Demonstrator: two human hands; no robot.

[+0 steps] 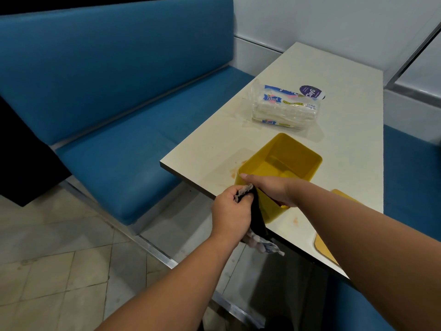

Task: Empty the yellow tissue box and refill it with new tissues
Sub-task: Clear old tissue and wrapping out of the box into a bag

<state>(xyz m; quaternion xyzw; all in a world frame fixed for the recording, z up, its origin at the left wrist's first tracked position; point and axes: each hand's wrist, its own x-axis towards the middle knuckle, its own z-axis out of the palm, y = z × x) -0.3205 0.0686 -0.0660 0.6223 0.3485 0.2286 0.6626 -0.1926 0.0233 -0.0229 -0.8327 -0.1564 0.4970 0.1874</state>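
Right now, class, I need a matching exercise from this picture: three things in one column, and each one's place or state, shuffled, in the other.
1. open yellow plastic tissue box
2. clear-wrapped pack of white paper towels
3. crumpled grey-and-black cloth

A. gripped in the left hand
B. lying farther back on the table
C. empty, held at its rim by the right hand

Pairs: 1-C, 2-B, 3-A

Yellow lid mostly hidden behind right forearm.

Head view, downward onto table
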